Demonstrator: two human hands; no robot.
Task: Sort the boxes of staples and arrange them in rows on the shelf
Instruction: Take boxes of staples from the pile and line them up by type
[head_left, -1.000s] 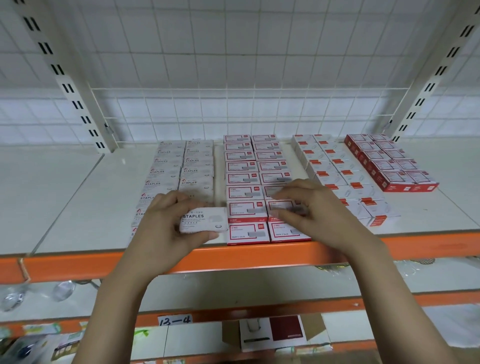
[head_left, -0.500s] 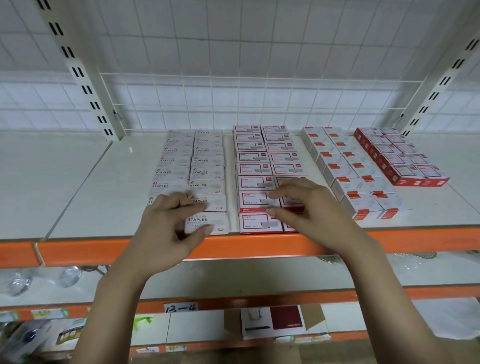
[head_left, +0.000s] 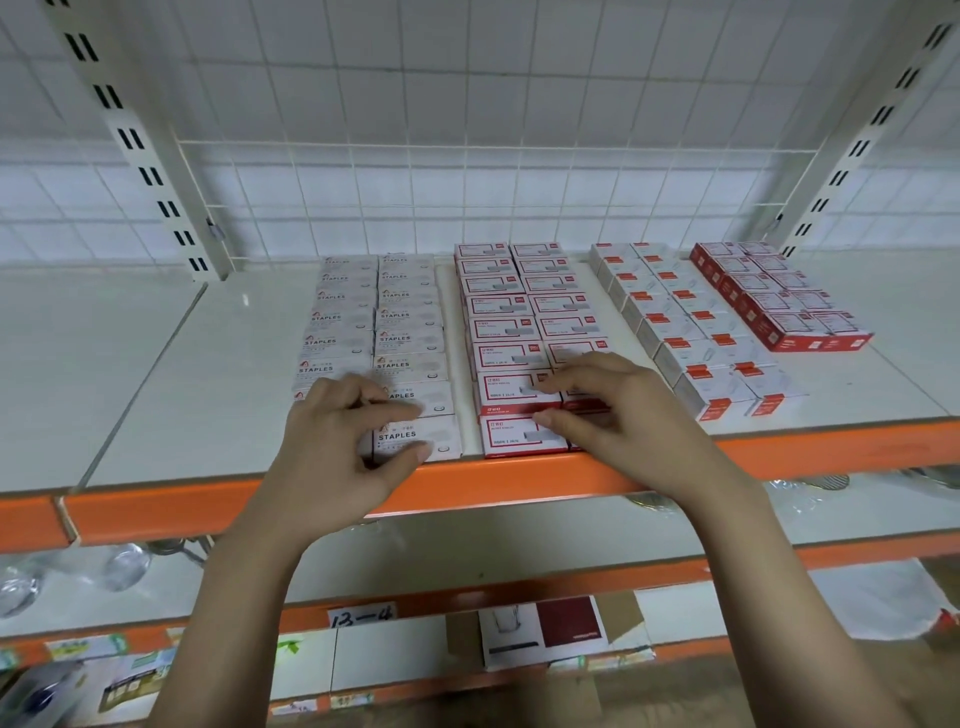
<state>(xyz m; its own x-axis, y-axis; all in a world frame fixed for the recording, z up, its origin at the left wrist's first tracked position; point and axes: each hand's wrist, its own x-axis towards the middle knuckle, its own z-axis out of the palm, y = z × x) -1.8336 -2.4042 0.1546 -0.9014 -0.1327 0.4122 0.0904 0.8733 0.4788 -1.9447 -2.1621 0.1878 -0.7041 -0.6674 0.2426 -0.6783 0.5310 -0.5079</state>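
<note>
Smooth white shelf (head_left: 218, 364); left hand (head_left: 337, 447) pinches cardboard staples box (head_left: 421, 439) (rectangular), right hand (head_left: 618, 415) loose

Behind the rack runs a white tiled wall (head_left: 467, 78), with a white wire grid panel (head_left: 467, 197) standing in front of it. Two slotted white uprights (head_left: 130, 140) lean in from the left and right sides. On the level below lie clear glass items (head_left: 124, 566) at the left. Lower still, a handwritten label reading "13-4" (head_left: 362, 617) sits on an orange beam, beside a white and dark red carton (head_left: 543, 629).
</note>
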